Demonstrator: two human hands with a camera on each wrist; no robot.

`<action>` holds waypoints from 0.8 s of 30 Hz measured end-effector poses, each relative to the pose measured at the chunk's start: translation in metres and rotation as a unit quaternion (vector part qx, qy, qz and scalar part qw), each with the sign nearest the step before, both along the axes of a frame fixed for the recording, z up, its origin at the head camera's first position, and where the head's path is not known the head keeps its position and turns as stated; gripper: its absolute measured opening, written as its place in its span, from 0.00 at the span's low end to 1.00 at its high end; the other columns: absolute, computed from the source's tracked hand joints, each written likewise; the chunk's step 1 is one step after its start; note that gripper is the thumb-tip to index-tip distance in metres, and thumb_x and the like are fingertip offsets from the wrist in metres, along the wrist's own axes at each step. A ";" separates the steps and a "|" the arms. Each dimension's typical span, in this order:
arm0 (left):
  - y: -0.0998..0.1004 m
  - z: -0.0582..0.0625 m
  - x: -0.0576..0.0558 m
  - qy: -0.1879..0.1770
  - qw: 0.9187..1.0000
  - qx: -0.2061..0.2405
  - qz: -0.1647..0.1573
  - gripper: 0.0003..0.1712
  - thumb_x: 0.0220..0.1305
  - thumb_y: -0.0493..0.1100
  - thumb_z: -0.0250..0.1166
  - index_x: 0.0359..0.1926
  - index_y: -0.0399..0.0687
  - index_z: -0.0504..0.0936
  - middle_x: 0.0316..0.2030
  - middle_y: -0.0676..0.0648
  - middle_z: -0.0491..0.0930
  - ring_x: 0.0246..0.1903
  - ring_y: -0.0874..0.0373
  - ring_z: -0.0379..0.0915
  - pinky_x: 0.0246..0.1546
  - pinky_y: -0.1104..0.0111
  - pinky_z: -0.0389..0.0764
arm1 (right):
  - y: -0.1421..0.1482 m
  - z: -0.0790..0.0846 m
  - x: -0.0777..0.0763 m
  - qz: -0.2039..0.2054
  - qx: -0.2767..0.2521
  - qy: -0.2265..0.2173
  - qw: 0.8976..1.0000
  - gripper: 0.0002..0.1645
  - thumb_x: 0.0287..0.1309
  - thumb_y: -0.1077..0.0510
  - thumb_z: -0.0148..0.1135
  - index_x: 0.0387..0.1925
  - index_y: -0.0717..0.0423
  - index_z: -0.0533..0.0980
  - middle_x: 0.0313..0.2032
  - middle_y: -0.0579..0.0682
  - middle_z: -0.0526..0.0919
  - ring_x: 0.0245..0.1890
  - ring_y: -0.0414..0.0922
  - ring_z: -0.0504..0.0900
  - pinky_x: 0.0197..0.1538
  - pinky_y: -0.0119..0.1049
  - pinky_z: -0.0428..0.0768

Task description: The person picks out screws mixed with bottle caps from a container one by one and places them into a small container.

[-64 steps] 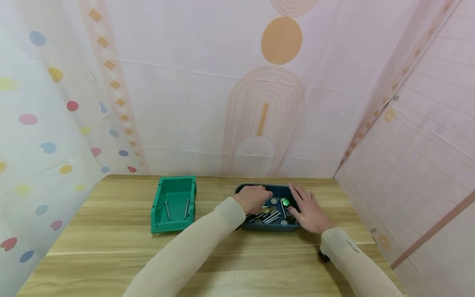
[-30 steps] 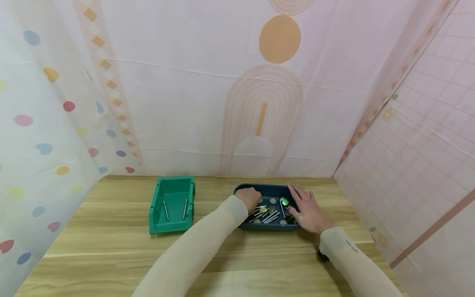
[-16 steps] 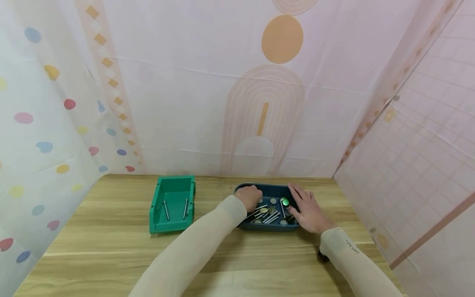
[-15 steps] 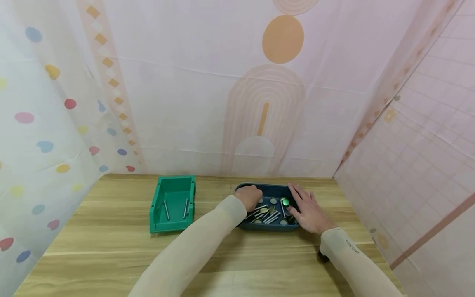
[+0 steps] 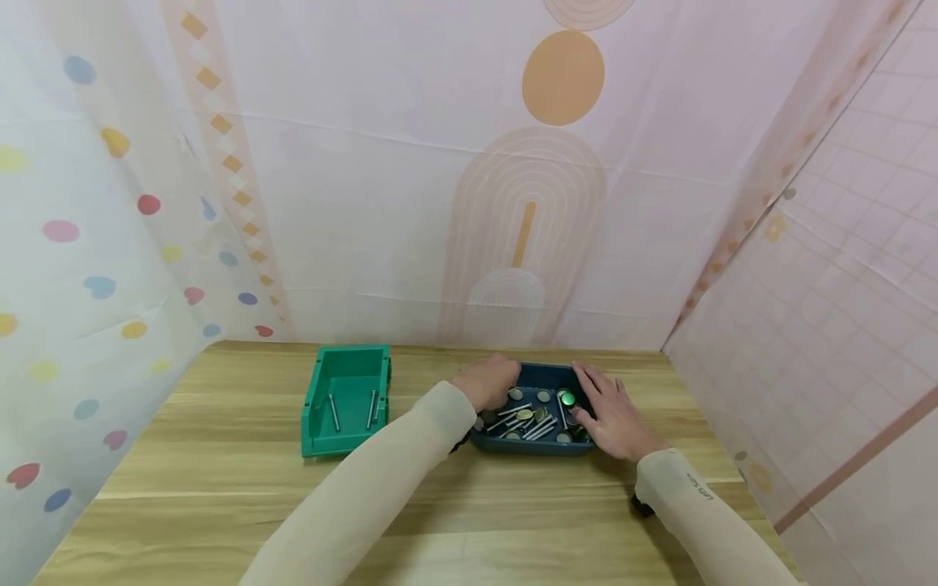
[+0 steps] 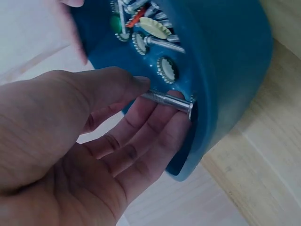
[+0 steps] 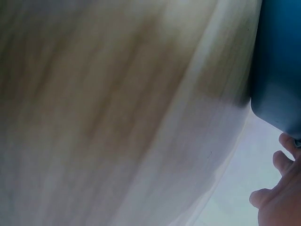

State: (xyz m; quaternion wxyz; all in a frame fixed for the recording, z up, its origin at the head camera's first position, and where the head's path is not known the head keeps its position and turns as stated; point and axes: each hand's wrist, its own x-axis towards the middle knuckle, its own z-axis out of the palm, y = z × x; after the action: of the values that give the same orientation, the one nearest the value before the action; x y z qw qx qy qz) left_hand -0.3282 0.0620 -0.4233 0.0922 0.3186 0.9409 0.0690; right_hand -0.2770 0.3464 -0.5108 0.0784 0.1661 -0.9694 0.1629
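Thumb and fingers of my left hand (image 5: 485, 382) pinch a silver bolt (image 6: 174, 102), threaded shaft towards the thumb, flat head pointing to the bin wall. The hand is over the left end of a dark blue bin (image 5: 523, 447). Inside lie several silver bolts (image 5: 542, 428) and crown bottle caps (image 5: 543, 396), a green cap (image 5: 567, 399) among them. My right hand (image 5: 614, 419) rests over the bin's right rim, fingers extended and thumb on the inner side. In the right wrist view, the bin's outer wall (image 7: 282, 66) shows at the right edge.
A green open-front bin (image 5: 344, 443) stands on the left of the wooden table (image 5: 256, 439) with a few bolts (image 5: 334, 413) in it. Printed curtains (image 5: 366, 203) hang behind the table and at both sides.
My left hand, earlier reaching down into the bin's left end, has risen and shifted slightly left. My right hand stays at the right rim. The head view has turned slightly.
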 end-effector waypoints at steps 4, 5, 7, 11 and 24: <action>-0.004 0.000 -0.003 -0.013 0.999 0.041 -0.009 0.08 0.82 0.29 0.68 0.43 0.43 0.89 0.33 0.52 0.78 0.33 0.59 0.70 0.38 0.65 0.75 | -0.001 -0.001 0.001 0.000 -0.003 -0.004 1.000 0.49 0.86 0.50 0.62 0.95 0.59 0.53 0.92 0.66 0.60 0.91 0.69 0.61 0.87 0.86 0.53; -0.004 0.000 -0.003 -0.014 0.999 0.050 -0.010 0.09 0.81 0.29 0.69 0.41 0.44 0.88 0.32 0.52 0.75 0.32 0.59 0.67 0.37 0.65 0.72 | -0.001 -0.001 0.001 0.001 -0.004 -0.003 1.000 0.49 0.86 0.50 0.61 0.95 0.59 0.53 0.92 0.66 0.60 0.91 0.70 0.62 0.86 0.86 0.53; -0.006 -0.001 -0.003 -0.021 0.998 0.067 -0.009 0.10 0.81 0.28 0.68 0.39 0.43 0.85 0.32 0.52 0.73 0.33 0.58 0.66 0.39 0.65 0.71 | -0.001 -0.001 0.001 0.001 -0.004 -0.003 1.000 0.49 0.86 0.50 0.61 0.95 0.59 0.53 0.92 0.66 0.60 0.91 0.70 0.62 0.86 0.86 0.53; -0.013 -0.002 -0.001 -0.020 0.995 0.098 -0.010 0.11 0.81 0.28 0.68 0.58 0.39 0.90 0.54 0.44 0.92 0.54 0.53 0.87 0.60 0.62 0.89 | -0.002 -0.002 0.000 0.003 -0.004 0.005 1.000 0.49 0.86 0.50 0.61 0.95 0.59 0.54 0.91 0.66 0.61 0.90 0.70 0.62 0.86 0.87 0.53; -0.037 -0.003 0.008 -0.004 0.979 0.204 -0.021 0.18 0.80 0.28 0.67 0.65 0.37 0.88 0.42 0.42 0.90 0.32 0.58 0.75 0.46 0.61 0.87 | 0.000 -0.003 0.001 0.000 0.005 0.009 1.000 0.48 0.88 0.49 0.60 0.95 0.59 0.53 0.92 0.66 0.60 0.91 0.70 0.61 0.85 0.87 0.54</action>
State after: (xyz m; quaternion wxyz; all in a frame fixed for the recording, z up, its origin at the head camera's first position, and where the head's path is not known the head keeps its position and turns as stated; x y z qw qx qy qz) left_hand -0.3198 0.0246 -0.4264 0.0308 0.3500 0.8997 0.2592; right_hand -0.2764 0.3461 -0.5140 0.0864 0.1683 -0.9694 0.1566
